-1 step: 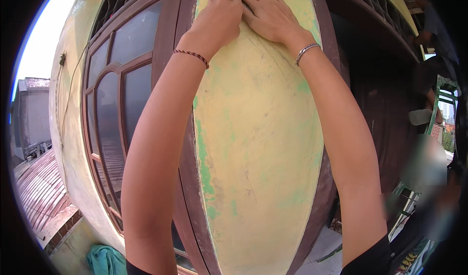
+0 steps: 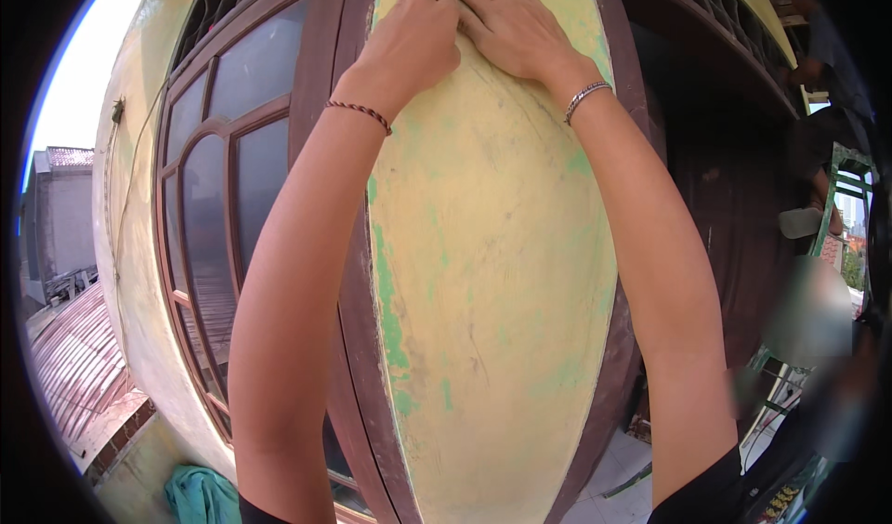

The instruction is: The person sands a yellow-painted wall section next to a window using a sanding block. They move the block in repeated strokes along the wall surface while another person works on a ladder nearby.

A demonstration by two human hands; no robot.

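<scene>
Both my arms reach up to a yellow wall panel (image 2: 492, 273) whose worn paint shows green patches. High on the panel, my left hand (image 2: 415, 36) is closed, its fingers bent and pressed together; anything inside it is hidden. A dark braided bracelet (image 2: 360, 109) circles that wrist. Beside it and touching near the fingertips, my right hand (image 2: 520, 27) lies flat on the wall with fingers spread. A silver-toned bracelet (image 2: 585, 99) is on the right wrist. The top picture edge is close to the fingertips.
Brown wooden frames flank the panel: a glazed window (image 2: 251, 69) on the left, a dark doorway (image 2: 706, 208) on the right. At the far right, a person (image 2: 827, 69) is beside a green metal frame (image 2: 836, 176). Teal cloth (image 2: 200, 496) lies lower left, near a corrugated roof (image 2: 84, 366).
My left forearm and wrist have shifted slightly to the left. My right hand remains flat in nearly the same place.
</scene>
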